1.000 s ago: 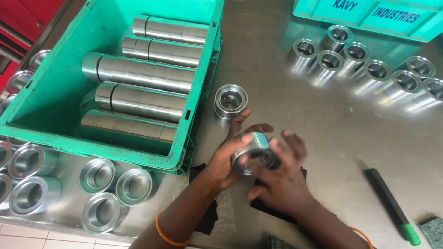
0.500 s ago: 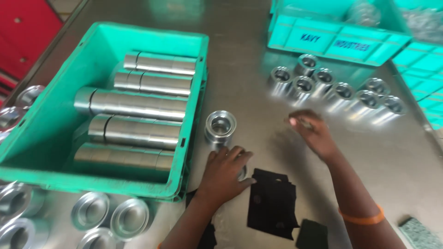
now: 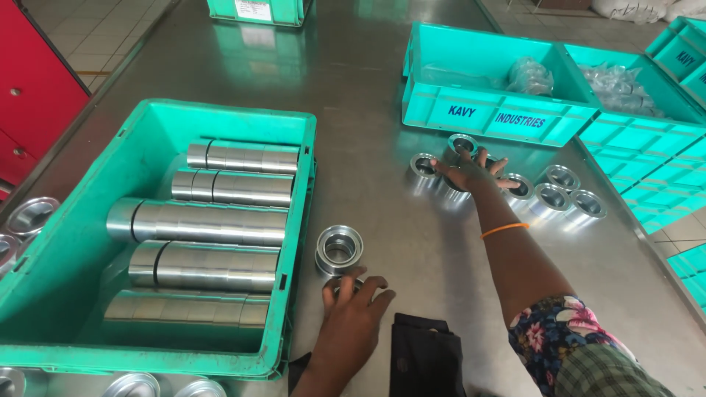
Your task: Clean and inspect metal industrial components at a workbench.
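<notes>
Two hands work on a steel surface [image 3: 382, 88]. Left hand [image 3: 354, 309] lies near the surface's near edge, palm down, fingers [image 3: 379, 283] spread apart and draped over a small metal ring [image 3: 344, 285], touching it; cannot tell if it is truly gripped. Just beyond that ring stands a second ring [image 3: 339, 248], bore up, just beside the right wall of the big green crate [image 3: 44, 279]. That crate sits at the left side of the surface and holds five metal cylinders [image 3: 198, 224] lying on their sides in a row.

Right hand [image 3: 471, 175] is stretched far out toward the far right part of the surface, fingers [image 3: 504, 163] fanned apart, palm down over a cluster of rings [image 3: 560, 188], touching those under it, clamped on nothing that shows. An orange band [image 3: 504, 230] sits on that wrist; floral sleeve [image 3: 562, 334] at the lower right.

Behind the cluster stands a green bin [image 3: 485, 110] holding bagged parts [image 3: 528, 73], more green bins [image 3: 647, 132] to its right. Black cloth [image 3: 423, 356] lies at the near edge between the arms. More rings [image 3: 29, 215] lie at the left edge, outside the crate. Another green bin [image 3: 257, 11] sits at the far edge.
</notes>
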